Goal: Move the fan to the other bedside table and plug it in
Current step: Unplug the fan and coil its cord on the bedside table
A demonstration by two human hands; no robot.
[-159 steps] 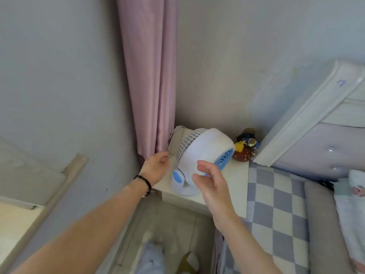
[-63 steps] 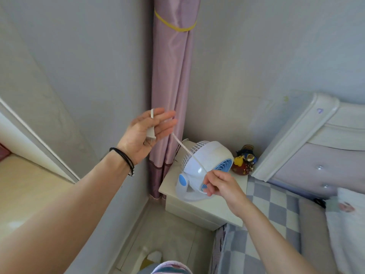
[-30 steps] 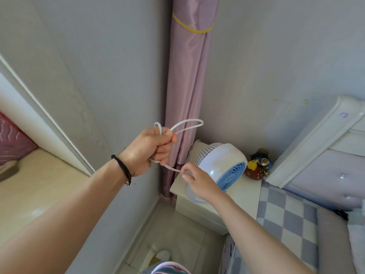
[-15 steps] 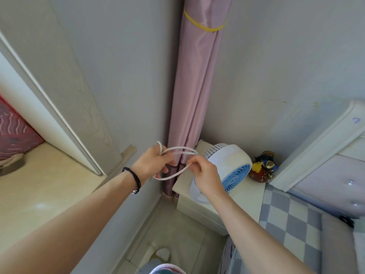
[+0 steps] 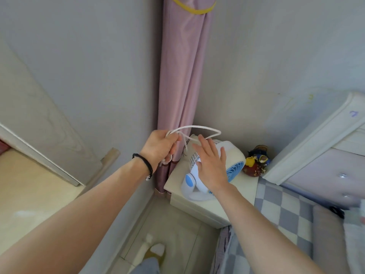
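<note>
A small white fan (image 5: 233,153) with a blue grille and blue side knob stands on a white bedside table (image 5: 177,180) in the room's corner. Its white cord (image 5: 199,127) is gathered in loops. My left hand (image 5: 160,147), with a black band at the wrist, is closed on those loops, above and to the left of the fan. My right hand (image 5: 212,165) is spread flat with fingers apart, in front of the fan's body and covering part of it. I cannot tell whether it touches the fan. The plug is hidden.
A pink curtain (image 5: 183,76) hangs in the corner behind the table. A dark red ornament (image 5: 255,163) sits at the table's back right. The white headboard (image 5: 316,139) and checked bedding (image 5: 282,210) lie right. A door frame (image 5: 39,153) is left; tiled floor (image 5: 173,234) below.
My right hand has let go of the cord and opened over the fan. My left hand still holds the looped cord, slightly higher. The view has tilted a little.
</note>
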